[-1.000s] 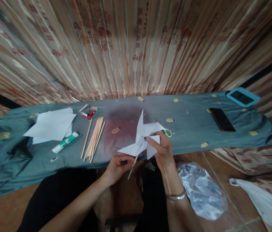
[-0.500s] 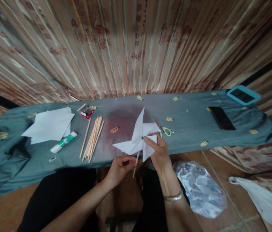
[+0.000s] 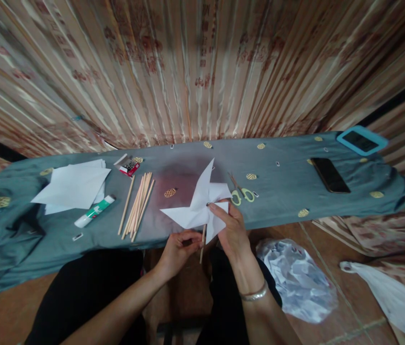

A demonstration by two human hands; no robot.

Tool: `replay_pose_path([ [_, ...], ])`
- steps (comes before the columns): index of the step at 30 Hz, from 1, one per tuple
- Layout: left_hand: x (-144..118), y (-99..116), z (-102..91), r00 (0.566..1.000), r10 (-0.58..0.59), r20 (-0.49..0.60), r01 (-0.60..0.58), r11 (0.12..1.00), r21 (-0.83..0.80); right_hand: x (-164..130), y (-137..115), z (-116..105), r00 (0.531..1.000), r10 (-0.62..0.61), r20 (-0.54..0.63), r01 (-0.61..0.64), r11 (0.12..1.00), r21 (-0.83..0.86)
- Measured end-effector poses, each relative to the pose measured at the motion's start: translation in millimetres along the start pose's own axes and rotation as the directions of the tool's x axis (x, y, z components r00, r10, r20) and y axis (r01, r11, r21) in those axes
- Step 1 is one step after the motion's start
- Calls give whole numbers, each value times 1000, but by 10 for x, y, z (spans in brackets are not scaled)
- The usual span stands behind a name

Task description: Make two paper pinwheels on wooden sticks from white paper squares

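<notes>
A white paper pinwheel (image 3: pixel 202 196) is held above the front edge of the cloth-covered table. My right hand (image 3: pixel 233 230) grips it, the thumb close to the small dark pin (image 3: pixel 208 205) at its centre; the fingers behind the paper are hidden. A thin wooden stick (image 3: pixel 203 235) runs down from behind the pinwheel. My left hand (image 3: pixel 180 251) pinches this stick below the paper. Just right of the pinwheel lie scissors (image 3: pixel 241 195) with light green handles.
Several wooden sticks (image 3: pixel 139 206) lie left of centre, beside a glue stick (image 3: pixel 94 211), white paper sheets (image 3: pixel 75 184) and an open red box of pins (image 3: pixel 128 166). A phone (image 3: pixel 330 175) and a blue-framed device (image 3: pixel 362 141) lie at right. A plastic bag of paper (image 3: pixel 299 280) stands on the floor.
My right hand and the pinwheel have shifted slightly left, uncovering more of the scissors' handles. The stick's upper part has moved left and stands more upright. My left hand stays in place.
</notes>
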State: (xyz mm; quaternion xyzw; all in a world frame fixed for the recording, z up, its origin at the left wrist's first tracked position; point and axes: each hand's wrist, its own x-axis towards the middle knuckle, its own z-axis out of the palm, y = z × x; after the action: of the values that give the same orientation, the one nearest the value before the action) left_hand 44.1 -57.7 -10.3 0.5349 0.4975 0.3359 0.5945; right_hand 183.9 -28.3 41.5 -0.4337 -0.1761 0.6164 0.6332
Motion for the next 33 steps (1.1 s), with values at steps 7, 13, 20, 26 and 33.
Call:
replay_pose_path([
  [7, -4, 18, 1, 1000, -5, -11, 5, 1000, -9, -26, 2, 34, 1000, 4, 16, -5, 999, 32],
  [13, -5, 49, 1, 1000, -4, -7, 4, 1000, -29, -31, 13, 39, 1000, 9, 9, -9, 1000, 18],
  [20, 19, 41, -46, 1000, 4, -30, -3, 1000, 6, -22, -32, 18, 999, -12, 31, 13, 1000, -12],
  [26, 48, 83, -151, 1000, -24, -11, 23, 997, -71, 103, -124, -198, 998, -62, 1, 62, 996, -65],
  [33, 59, 114, -247, 999, -47, 4, 47, 995, -90, 241, -244, -486, 927, -286, -243, 250, 953, -171],
])
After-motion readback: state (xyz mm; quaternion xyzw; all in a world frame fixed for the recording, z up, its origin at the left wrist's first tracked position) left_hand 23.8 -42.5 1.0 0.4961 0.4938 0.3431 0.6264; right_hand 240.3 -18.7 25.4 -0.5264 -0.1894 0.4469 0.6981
